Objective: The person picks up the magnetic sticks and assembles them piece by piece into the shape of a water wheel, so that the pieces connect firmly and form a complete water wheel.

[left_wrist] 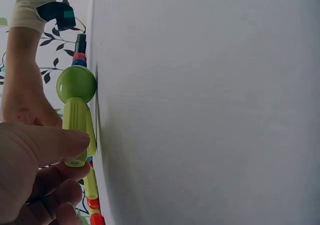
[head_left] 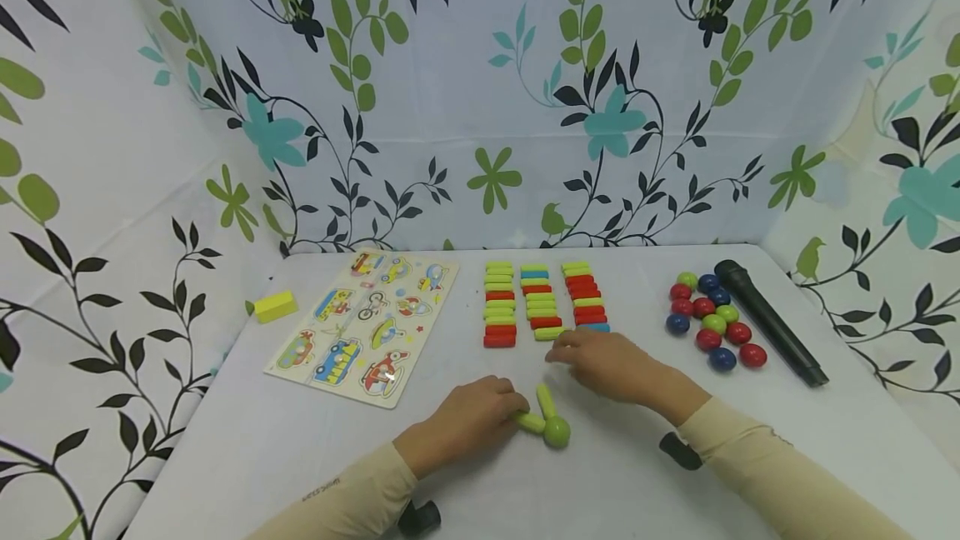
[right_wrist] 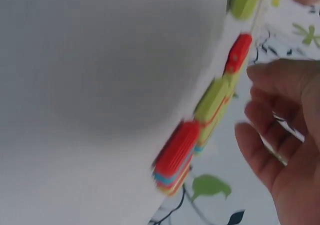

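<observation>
Green ball (head_left: 557, 432), one, on or just above the white table (head_left: 585, 490) between the hands; two green sticks meet it in a V, the nearer stick (head_left: 531, 422) and the farther stick (head_left: 546, 400); left hand (head_left: 480, 413) pinches the nearer stick's free end between thumb and fingers, probably to steady the piece while leaving the ball exposed; right hand (head_left: 603, 367) loosely curved, thumb and fingers apart, nothing seen in its grasp, near the lower ends of the columns.

Beyond: stick columns (head_left: 539, 302), three, seemingly lined up for easy picking; sticks too tightly packed to count surely; loose balls (head_left: 703, 307), thirteen: six red, four blue, three green, clustered apart from the sticks, perhaps sorted by shape; black rod (head_left: 771, 323), one, beside them; puzzle board (head_left: 356, 333), one; yellow block (head_left: 275, 307), one.
</observation>
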`<action>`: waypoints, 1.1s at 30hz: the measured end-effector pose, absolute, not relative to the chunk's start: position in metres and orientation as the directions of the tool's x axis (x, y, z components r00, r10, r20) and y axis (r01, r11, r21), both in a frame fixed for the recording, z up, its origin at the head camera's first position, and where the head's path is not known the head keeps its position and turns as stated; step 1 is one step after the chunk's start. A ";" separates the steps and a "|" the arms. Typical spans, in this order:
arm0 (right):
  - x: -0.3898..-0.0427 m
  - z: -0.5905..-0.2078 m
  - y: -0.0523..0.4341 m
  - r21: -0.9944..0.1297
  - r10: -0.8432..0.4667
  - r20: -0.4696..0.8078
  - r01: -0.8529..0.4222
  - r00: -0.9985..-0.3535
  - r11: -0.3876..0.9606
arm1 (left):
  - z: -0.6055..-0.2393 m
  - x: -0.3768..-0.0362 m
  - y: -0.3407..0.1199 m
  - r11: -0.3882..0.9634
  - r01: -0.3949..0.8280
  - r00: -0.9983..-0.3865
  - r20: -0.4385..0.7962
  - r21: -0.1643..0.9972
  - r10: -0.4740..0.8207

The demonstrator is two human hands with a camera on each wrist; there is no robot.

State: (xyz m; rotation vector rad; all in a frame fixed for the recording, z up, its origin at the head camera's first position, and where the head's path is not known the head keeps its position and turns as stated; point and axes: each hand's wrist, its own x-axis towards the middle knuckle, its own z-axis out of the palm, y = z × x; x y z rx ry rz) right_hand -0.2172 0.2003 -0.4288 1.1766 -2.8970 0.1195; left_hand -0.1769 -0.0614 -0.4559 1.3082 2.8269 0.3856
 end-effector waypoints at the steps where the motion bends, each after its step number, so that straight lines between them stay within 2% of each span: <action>1: -0.221 -0.428 0.206 -0.066 -0.653 0.067 -0.656 -0.755 0.752 | -0.456 -0.176 -0.062 0.622 0.749 -0.653 0.096 0.229 0.751; 5: -0.234 -0.424 0.228 -0.059 -0.481 0.115 -0.490 -0.869 0.870 | -0.456 -0.173 -0.063 0.625 0.740 -0.659 0.081 0.248 0.748; 9: -0.241 -0.428 0.242 -0.050 -0.426 0.061 -0.430 -0.902 0.902 | -0.456 -0.169 -0.064 0.633 0.725 -0.669 0.057 0.271 0.742; 17: -0.240 -0.443 0.243 -0.058 -0.461 0.029 -0.462 -0.887 0.885 | -0.454 -0.163 -0.065 0.628 0.696 -0.672 0.008 0.349 0.741; 27: -0.241 -0.447 0.241 -0.086 -0.469 -0.037 -0.464 -0.883 0.881 | -0.454 -0.161 -0.064 0.627 0.701 -0.671 0.017 0.339 0.741; 33: -0.234 -0.442 0.239 -0.130 -0.557 -0.093 -0.545 -0.825 0.829 | -0.454 -0.162 -0.065 0.617 0.716 -0.663 0.042 0.327 0.748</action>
